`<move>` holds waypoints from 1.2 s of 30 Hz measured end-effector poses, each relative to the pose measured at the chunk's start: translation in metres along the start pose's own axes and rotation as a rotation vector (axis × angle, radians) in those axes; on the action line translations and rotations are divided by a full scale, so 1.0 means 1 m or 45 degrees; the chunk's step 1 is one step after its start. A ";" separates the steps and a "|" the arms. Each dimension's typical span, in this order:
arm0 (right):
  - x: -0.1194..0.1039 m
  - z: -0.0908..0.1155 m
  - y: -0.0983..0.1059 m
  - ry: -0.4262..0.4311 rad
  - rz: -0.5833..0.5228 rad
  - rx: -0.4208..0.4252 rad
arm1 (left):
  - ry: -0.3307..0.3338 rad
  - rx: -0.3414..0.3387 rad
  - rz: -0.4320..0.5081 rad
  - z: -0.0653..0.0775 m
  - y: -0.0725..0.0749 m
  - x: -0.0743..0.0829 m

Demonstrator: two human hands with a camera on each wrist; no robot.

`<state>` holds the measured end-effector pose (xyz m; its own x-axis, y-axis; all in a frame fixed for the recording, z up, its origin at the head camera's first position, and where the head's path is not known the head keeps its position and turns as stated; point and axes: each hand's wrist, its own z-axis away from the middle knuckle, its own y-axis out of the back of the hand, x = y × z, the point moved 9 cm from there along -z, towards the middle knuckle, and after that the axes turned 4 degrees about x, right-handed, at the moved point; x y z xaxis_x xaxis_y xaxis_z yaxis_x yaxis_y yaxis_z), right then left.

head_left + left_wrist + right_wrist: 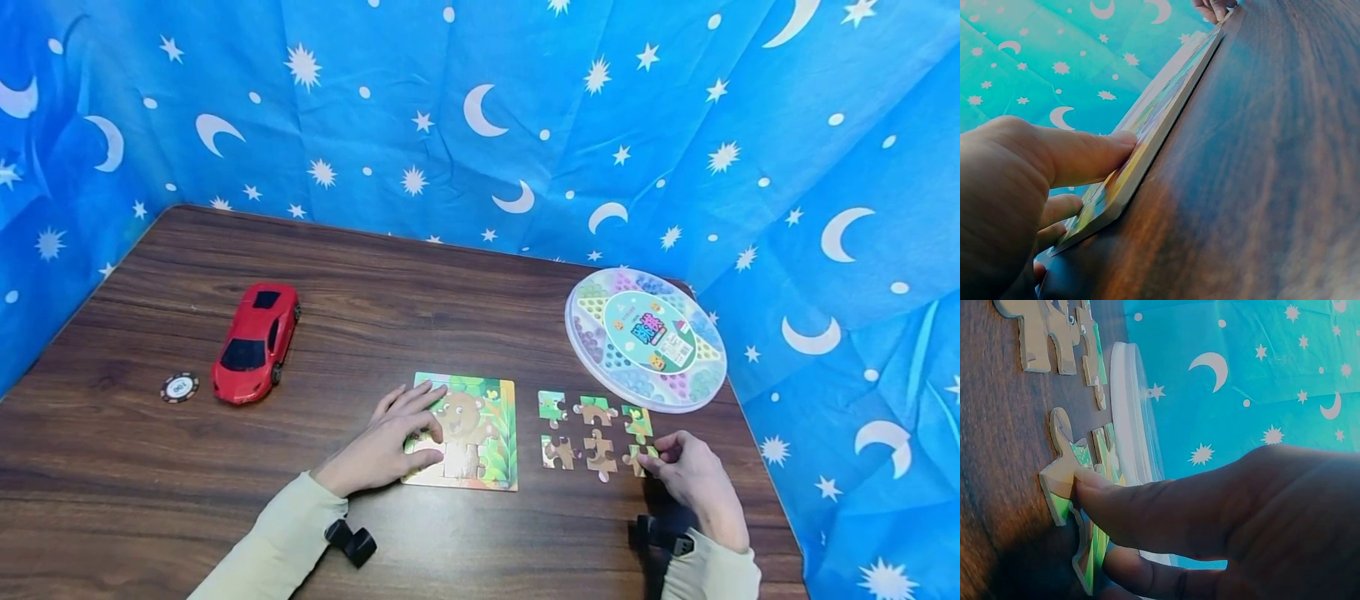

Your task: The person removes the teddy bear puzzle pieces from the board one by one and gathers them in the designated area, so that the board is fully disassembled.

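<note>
A square jigsaw puzzle board (495, 450) with a bear picture lies on the brown table. Across its left part rests my left hand (386, 446), fingers spread loosely; in the left wrist view the thumb (1100, 150) lies on the board's face near its edge. To the right, several loose puzzle pieces sit in two rows, including a brown piece (600, 454) and a green-topped piece (552, 406). My right hand (693, 479) pinches the lower right puzzle piece (1060, 481), brown and green, between thumb and fingers, with the fingers partly hidden behind it.
A round Chinese checkers box (648, 340) in clear plastic lies behind the loose pieces. At the left are a red toy car (256, 343) and a black-and-white poker chip (179, 387). A blue curtain (450, 125) with moons and stars surrounds the table's far edges.
</note>
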<state>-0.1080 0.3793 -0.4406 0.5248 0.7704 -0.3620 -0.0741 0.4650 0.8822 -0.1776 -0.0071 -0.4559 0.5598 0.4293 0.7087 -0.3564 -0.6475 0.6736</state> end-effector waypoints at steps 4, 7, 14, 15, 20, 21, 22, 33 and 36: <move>-0.002 -0.001 0.000 0.019 0.000 -0.005 | 0.000 0.005 -0.001 0.000 0.001 0.000; -0.003 -0.001 0.000 0.046 0.001 -0.002 | -0.002 0.008 -0.004 0.001 0.001 0.000; -0.005 0.001 0.002 0.066 0.011 0.002 | -0.046 0.043 0.000 0.002 0.005 0.004; -0.006 0.002 0.004 0.065 0.017 0.020 | -0.057 0.059 0.003 0.002 0.005 0.004; -0.018 0.012 0.024 0.095 -0.044 0.246 | -0.087 0.210 -0.117 0.002 0.016 0.002; -0.024 0.015 0.028 0.127 -0.060 0.301 | -0.073 0.237 -0.174 0.002 0.018 0.000; -0.031 0.017 0.031 0.166 -0.077 0.342 | -0.054 0.257 -0.232 0.002 0.020 -0.002; -0.164 0.054 -0.015 0.784 -0.017 0.317 | 0.042 0.084 -0.478 0.004 0.012 -0.013; -0.197 0.070 -0.040 0.942 0.048 0.268 | 0.044 0.060 -0.493 0.005 0.010 -0.013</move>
<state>-0.1494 0.1786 -0.3832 -0.1842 0.9095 -0.3726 0.1212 0.3972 0.9097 -0.1843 -0.0226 -0.4595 0.6204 0.6677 0.4114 -0.0886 -0.4616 0.8827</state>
